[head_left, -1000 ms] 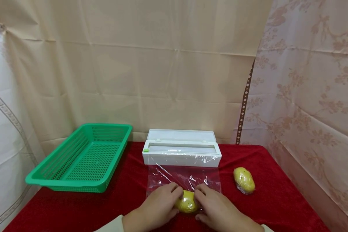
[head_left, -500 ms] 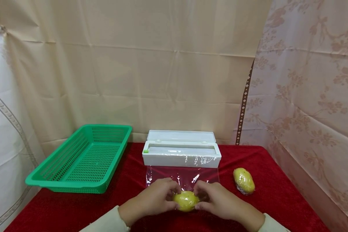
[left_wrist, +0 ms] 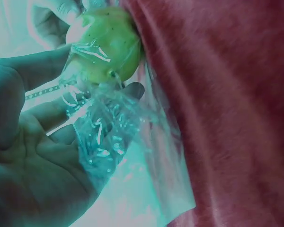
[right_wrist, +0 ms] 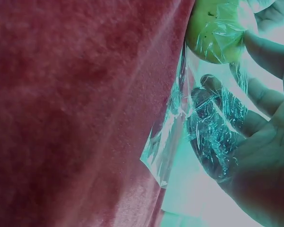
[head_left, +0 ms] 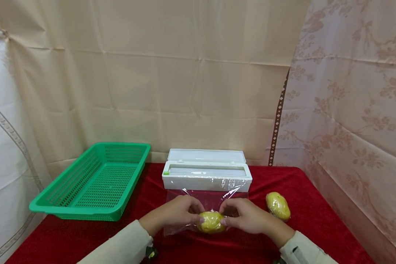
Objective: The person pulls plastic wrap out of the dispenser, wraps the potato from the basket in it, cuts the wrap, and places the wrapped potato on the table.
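A yellow potato [head_left: 211, 222] lies on cling film [head_left: 198, 195] in front of the white wrap dispenser [head_left: 206, 184]. My left hand [head_left: 179, 212] grips its left end, thumb on the skin, fingers curled behind. My right hand [head_left: 246, 217] holds the right end in the same way. In the left wrist view, film [left_wrist: 104, 137] hangs crumpled from the potato [left_wrist: 106, 45] across my fingers. The right wrist view has loose film [right_wrist: 213, 127] over my fingers below the potato [right_wrist: 215, 40]. Fingertips behind the film are partly hidden.
Another potato [head_left: 278, 205], wrapped in film, sits at the right on the red cloth [head_left: 313, 227]. A green plastic basket [head_left: 107, 187] stands at the left. The dispenser's lid [head_left: 206, 155] is raised at the back, near the beige curtain.
Both hands and the potato have moved forward, toward the dispenser. My thumbs have come onto the near side of the potato, and the film stretch before the dispenser looks shorter.
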Demonstrator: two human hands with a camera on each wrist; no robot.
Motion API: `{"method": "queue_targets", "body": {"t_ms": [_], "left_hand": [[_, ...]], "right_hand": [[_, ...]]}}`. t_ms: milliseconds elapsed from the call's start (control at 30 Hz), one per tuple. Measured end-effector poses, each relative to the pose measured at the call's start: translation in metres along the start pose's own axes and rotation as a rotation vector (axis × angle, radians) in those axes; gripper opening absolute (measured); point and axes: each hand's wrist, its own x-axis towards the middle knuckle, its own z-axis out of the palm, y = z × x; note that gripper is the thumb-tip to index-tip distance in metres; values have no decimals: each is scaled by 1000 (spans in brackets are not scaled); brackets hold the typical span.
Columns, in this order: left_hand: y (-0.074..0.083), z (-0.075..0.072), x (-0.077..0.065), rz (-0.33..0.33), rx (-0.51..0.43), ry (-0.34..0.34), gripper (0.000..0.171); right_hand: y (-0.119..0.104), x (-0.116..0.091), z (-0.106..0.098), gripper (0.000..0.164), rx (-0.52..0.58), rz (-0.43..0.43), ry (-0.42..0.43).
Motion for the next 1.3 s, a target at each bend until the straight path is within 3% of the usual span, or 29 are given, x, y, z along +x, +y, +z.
{"method": "queue_targets", "body": {"t_ms": [167,300,433,533,633,767,867,1033,1167,1300], "left_hand": [[-2,-7,7,-16,17,-30,19],[-4,-12,10,-30,36,-36,22],[-5,-16,13,-43,36,-27,24],[-5,-19,17,-62,12,-4,24],[-6,-21,23,-60,-17,41,26],[-6,-24,31,-6,-22,83,17],[-6,-25,34,18,33,84,6],[-7,-22,37,2,134,100,15],[-6,-22,38,-15,148,101,16],[-5,-23,38,-5,136,56,10]], "right_hand": [[2,5,-3,12,-71,-20,31],[4,10,-6,21,-186,-19,50],[3,16,-8,33,-270,-12,52],[1,21,-9,32,-308,-11,49],[-1,27,-9,28,-320,19,40],[-1,34,-8,25,-262,85,17],[0,38,-9,28,-221,109,12],[6,42,-11,29,-220,88,42],[9,44,-12,22,-250,67,61],[10,46,-14,16,-285,83,66]]}}
